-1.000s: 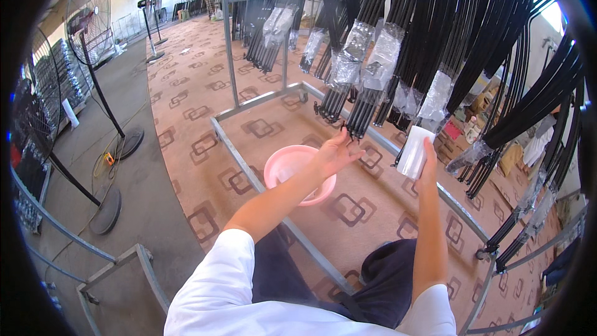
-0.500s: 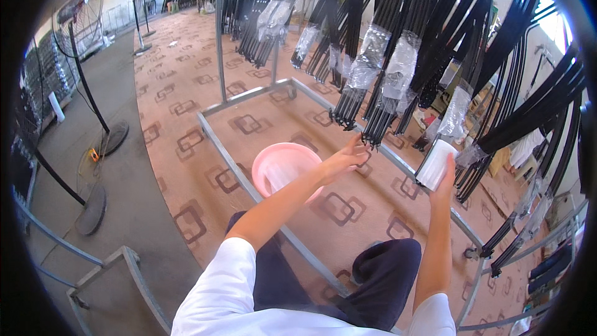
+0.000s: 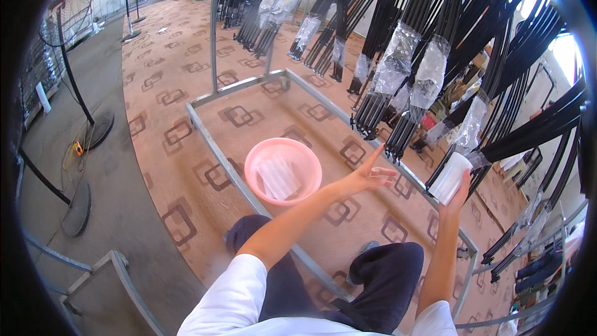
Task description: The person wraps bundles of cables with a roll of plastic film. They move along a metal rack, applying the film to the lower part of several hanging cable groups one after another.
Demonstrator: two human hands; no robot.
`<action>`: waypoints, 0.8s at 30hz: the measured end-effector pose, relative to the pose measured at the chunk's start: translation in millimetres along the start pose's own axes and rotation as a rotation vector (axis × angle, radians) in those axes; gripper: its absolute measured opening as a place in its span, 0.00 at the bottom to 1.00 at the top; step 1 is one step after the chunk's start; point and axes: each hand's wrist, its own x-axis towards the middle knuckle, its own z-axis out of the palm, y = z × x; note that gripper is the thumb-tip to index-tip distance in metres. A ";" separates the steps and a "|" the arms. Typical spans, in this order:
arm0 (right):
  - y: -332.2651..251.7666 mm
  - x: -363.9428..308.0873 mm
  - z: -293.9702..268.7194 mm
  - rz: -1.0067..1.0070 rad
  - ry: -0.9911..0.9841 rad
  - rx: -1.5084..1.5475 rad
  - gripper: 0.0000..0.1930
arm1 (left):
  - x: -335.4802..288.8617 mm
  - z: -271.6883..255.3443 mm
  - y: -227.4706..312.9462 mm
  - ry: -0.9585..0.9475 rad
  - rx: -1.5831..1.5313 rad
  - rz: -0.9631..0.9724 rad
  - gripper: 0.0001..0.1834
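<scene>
Crinkled wraps (image 3: 429,71), dull frame (image 3: 217,147) on my distant feed
I make out glossy clear plastic on the wraps, grey metal on the frame, smooth white roll (image 3: 450,178), smooth pink plastic basin (image 3: 312,167), matt carpet (image 3: 149,155).

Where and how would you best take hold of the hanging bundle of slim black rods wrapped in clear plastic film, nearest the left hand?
Probably around the bare rods just below the clear film, coming from the lower left: the bundle hangs slanted, its lower ends bunched, and the open left hand is beside them. The right hand holds a white cylindrical roll.
</scene>
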 end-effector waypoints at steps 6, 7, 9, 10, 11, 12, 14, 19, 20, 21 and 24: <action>-17.7 -25.9 26.1 -0.008 -0.006 0.033 0.21 | 3.6 -19.1 -3.6 0.043 -0.027 0.065 0.46; -21.5 -30.8 30.5 0.002 -0.014 0.038 0.21 | 5.0 -23.1 -5.4 0.054 -0.022 0.076 0.46; -26.2 -39.8 33.0 0.038 -0.027 0.045 0.22 | 1.5 -20.7 1.0 0.086 0.010 0.062 0.44; -28.1 -43.8 33.6 0.063 -0.041 0.045 0.21 | -1.1 -17.8 3.0 0.100 0.007 0.052 0.44; -30.6 -46.8 36.5 0.083 -0.058 0.049 0.21 | -1.7 -16.7 7.9 0.111 0.010 0.045 0.43; -33.7 -49.9 39.0 0.106 -0.097 0.042 0.21 | -2.1 -15.8 10.2 0.129 0.000 0.037 0.44; -37.3 -58.0 49.4 0.151 -0.090 0.087 0.21 | -3.6 -12.6 12.2 0.168 -0.021 0.027 0.46; -28.0 -63.1 49.8 0.177 -0.114 0.172 0.22 | 2.7 -23.6 10.5 0.228 0.023 0.051 0.48; -30.3 -66.9 52.6 0.185 -0.141 0.143 0.23 | 2.9 -23.4 11.1 0.246 0.024 0.048 0.48; -29.7 -67.2 53.8 0.188 -0.158 0.161 0.23 | 3.5 -23.5 12.1 0.265 0.035 0.049 0.47; -26.7 -66.1 54.9 0.188 -0.216 0.217 0.25 | 4.0 -26.2 14.2 0.312 0.052 0.061 0.43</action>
